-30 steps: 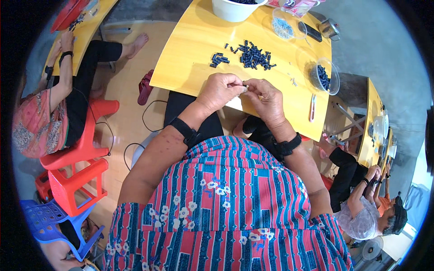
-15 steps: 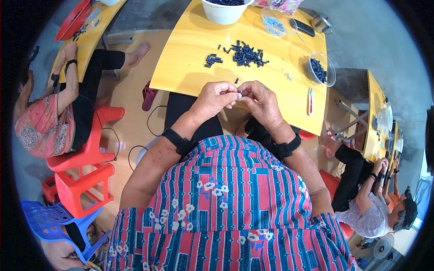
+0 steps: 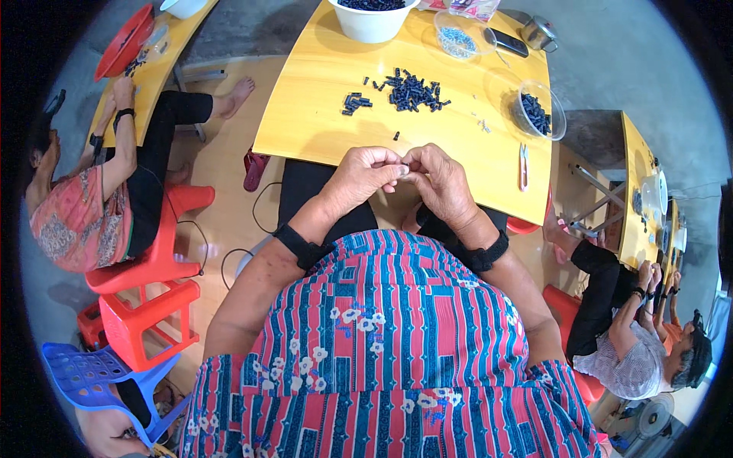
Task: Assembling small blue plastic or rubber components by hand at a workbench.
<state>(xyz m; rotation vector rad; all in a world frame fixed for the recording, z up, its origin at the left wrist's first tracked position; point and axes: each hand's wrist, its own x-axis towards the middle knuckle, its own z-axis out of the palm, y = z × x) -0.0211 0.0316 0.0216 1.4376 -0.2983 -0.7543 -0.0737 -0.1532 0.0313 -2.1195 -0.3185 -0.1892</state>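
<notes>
My left hand (image 3: 365, 180) and my right hand (image 3: 443, 185) meet in front of me at the table's near edge. Both are closed, thumbs and forefingers pinched together tip to tip. Whatever sits between the fingertips is too small and covered to make out. Just beyond them a single small black tubular piece (image 3: 396, 136) rests on the yellow table (image 3: 305, 99). Farther back is a loose pile of similar black pieces (image 3: 414, 91), with a smaller cluster (image 3: 355, 103) to its left.
At right are a clear bowl of black pieces (image 3: 537, 114) and small thread snips (image 3: 523, 168). Toward the back stand a white tub (image 3: 369, 24), a clear dish of light-blue bits (image 3: 458, 43), a black case (image 3: 508, 43) and a metal mug (image 3: 539, 34). Other people sit at tables on both sides.
Both hands have dropped slightly toward me and stay pinched together. A dark bit that showed between the fingertips is now hidden. The view has shifted slightly.
</notes>
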